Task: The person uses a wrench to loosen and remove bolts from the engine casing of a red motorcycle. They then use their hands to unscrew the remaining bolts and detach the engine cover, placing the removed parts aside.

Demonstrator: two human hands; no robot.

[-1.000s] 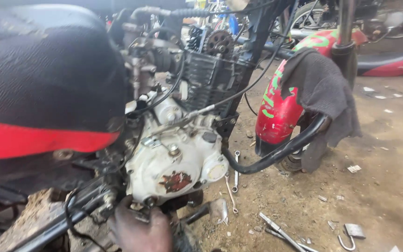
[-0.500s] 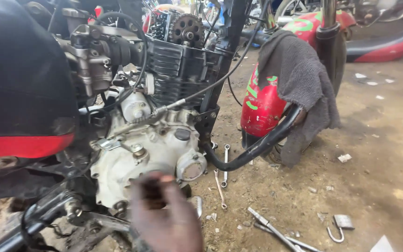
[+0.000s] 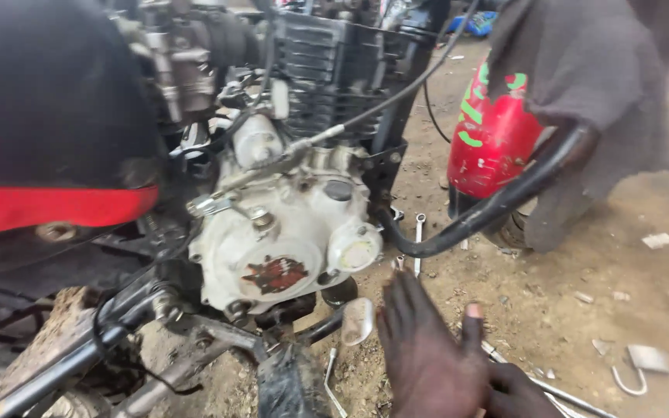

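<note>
Open hand (image 3: pixel 427 356) — nr engine cover (image 3: pixel 284 240)

Engine case (image 3: pixel 284 240): centre of the view, below the finned cylinder (image 3: pixel 333 73).
Seat (image 3: pixel 48 116): left of the engine case, upper left of the view.
Exhaust pipe (image 3: pixel 489 205): runs from the right side of the engine case up to the right.
Fuel tank (image 3: pixel 493 139): on the ground right of the engine, behind the exhaust pipe, with a cloth (image 3: pixel 598 77) draped over it.
Wrench (image 3: pixel 418 241): on the ground between engine case and fuel tank.
Hand (image 3: pixel 435 352): bottom centre, in front of the engine case, just right of the foot lever (image 3: pixel 356 321).
</note>
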